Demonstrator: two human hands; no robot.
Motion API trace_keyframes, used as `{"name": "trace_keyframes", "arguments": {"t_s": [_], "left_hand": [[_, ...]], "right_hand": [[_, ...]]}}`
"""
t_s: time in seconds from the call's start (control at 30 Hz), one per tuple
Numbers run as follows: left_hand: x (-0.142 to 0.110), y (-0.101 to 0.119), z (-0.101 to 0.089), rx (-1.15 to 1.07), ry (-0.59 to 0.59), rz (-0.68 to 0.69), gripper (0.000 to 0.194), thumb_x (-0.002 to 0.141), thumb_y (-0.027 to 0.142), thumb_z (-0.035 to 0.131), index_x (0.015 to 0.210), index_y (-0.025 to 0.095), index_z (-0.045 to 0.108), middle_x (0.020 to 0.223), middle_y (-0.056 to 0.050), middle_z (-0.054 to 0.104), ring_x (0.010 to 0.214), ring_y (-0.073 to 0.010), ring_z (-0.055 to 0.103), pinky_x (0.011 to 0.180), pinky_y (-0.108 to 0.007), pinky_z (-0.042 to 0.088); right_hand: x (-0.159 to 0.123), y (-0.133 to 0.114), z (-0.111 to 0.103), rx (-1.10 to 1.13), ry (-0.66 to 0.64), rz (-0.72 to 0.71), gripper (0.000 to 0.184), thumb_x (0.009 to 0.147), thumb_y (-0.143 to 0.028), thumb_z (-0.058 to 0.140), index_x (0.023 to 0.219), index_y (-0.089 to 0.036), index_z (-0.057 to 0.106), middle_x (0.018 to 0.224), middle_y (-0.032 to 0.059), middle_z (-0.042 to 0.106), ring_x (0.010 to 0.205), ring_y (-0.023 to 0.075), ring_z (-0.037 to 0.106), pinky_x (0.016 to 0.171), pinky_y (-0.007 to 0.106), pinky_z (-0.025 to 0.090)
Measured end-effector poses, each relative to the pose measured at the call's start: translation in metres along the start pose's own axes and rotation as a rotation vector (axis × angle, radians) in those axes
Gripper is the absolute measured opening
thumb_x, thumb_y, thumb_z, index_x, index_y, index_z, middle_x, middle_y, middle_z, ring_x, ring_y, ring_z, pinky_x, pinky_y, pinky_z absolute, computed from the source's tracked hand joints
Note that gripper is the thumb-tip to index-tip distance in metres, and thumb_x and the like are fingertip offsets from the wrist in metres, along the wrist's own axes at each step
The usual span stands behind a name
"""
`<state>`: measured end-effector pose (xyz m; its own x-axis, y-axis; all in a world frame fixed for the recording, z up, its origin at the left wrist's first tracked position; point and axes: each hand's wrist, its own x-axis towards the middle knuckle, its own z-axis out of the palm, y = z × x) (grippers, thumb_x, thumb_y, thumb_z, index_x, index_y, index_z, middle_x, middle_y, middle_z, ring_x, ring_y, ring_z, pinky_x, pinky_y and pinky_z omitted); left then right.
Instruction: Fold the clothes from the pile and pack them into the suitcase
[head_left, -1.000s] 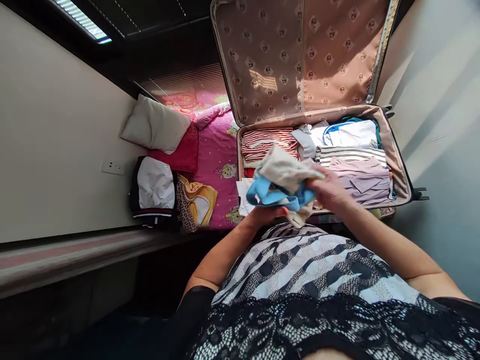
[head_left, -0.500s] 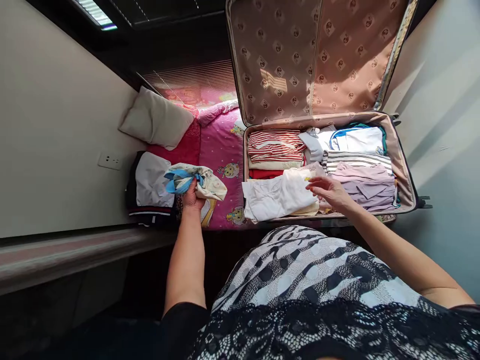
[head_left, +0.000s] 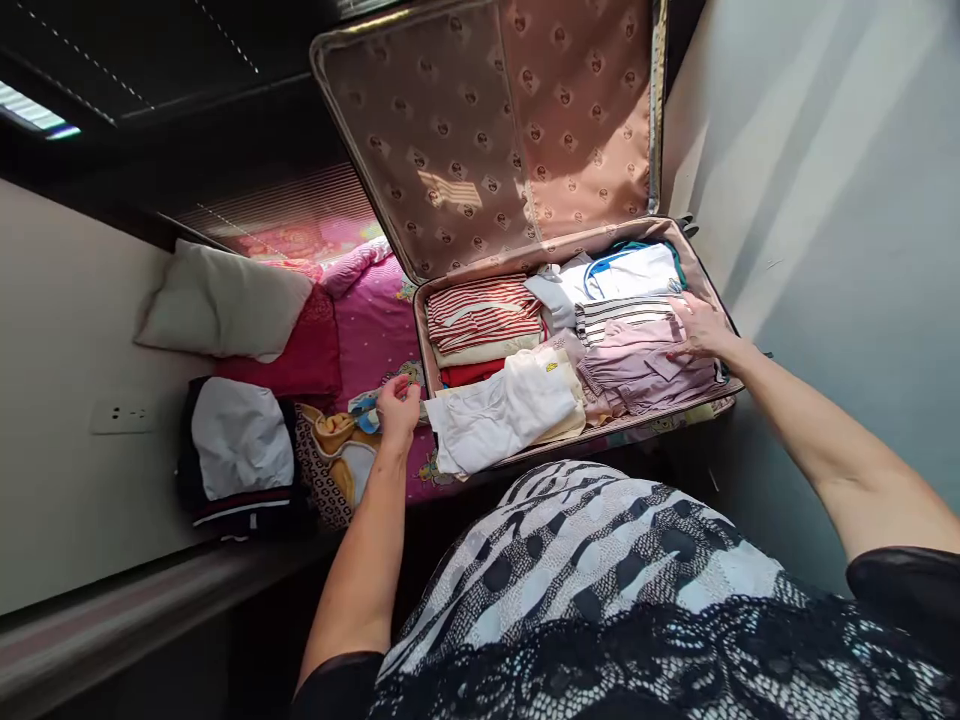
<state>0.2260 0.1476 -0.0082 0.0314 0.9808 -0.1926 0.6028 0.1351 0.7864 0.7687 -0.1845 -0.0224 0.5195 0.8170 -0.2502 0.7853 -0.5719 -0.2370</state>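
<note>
My left hand (head_left: 399, 406) hovers at the suitcase's left rim, its fingers loosely curled with a gap and no cloth visible between them. Behind it, partly hidden, lies a blue and cream cloth (head_left: 365, 408) on the bed. Resting on a folded lilac garment (head_left: 637, 370) is my right hand (head_left: 703, 328), fingers spread over its right end. The open suitcase (head_left: 421, 330) holds folded clothes. At its front left, a white folded garment (head_left: 499, 412) overlaps the rim. Red-and-white striped clothing (head_left: 484, 312) and a black-and-white striped garment (head_left: 626, 318) lie further back.
The suitcase's raised lid (head_left: 487, 130) stands at the back. On the left are a pale pillow (head_left: 225, 300), a dark and white garment (head_left: 244, 440) and a brown patterned cloth (head_left: 322, 485) on the pink bedding (head_left: 375, 310). A grey wall (head_left: 840, 240) bounds the right.
My left hand has let go of the blue and cream cloth and moved right toward the suitcase. My right hand has moved from beside the white garment onto the lilac one. The view has shifted right.
</note>
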Motion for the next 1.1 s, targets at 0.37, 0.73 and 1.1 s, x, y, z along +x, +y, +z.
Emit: {"name": "trace_keyframes", "arguments": {"t_s": [0.37, 0.73, 1.1], "left_hand": [[-0.115, 0.125, 0.175, 0.357, -0.904, 0.872, 0.054, 0.089, 0.029, 0.077, 0.141, 0.019, 0.066, 0.142, -0.018, 0.066, 0.133, -0.0337, 0.064, 0.12, -0.052, 0.05], [-0.13, 0.215, 0.351, 0.611, -0.939, 1.079, 0.124, 0.063, 0.044, 0.102, 0.166, 0.013, 0.043, 0.163, -0.03, 0.052, 0.159, -0.0526, 0.037, 0.133, -0.069, 0.019], [-0.087, 0.244, 0.377, 0.696, -1.441, 0.792, 0.062, 0.066, 0.052, 0.091, 0.116, 0.02, 0.075, 0.101, -0.007, 0.077, 0.097, -0.0282, 0.069, 0.093, -0.037, 0.055]], "right_hand": [[0.049, -0.003, -0.001, -0.138, -0.084, -0.15, 0.088, 0.062, -0.049, 0.099, 0.134, -0.01, 0.07, 0.137, 0.0305, 0.068, 0.13, 0.0491, 0.055, 0.11, 0.066, 0.04], [0.001, -0.015, -0.004, -0.213, 0.016, -0.269, 0.05, 0.088, -0.038, 0.072, 0.126, -0.006, 0.067, 0.121, 0.0277, 0.071, 0.115, 0.0399, 0.06, 0.097, 0.046, 0.041], [-0.055, 0.046, 0.028, 0.377, 0.089, -0.084, 0.105, 0.074, -0.023, 0.077, 0.167, -0.005, 0.032, 0.159, 0.0286, 0.051, 0.147, 0.0397, 0.052, 0.121, 0.047, 0.046]]}}
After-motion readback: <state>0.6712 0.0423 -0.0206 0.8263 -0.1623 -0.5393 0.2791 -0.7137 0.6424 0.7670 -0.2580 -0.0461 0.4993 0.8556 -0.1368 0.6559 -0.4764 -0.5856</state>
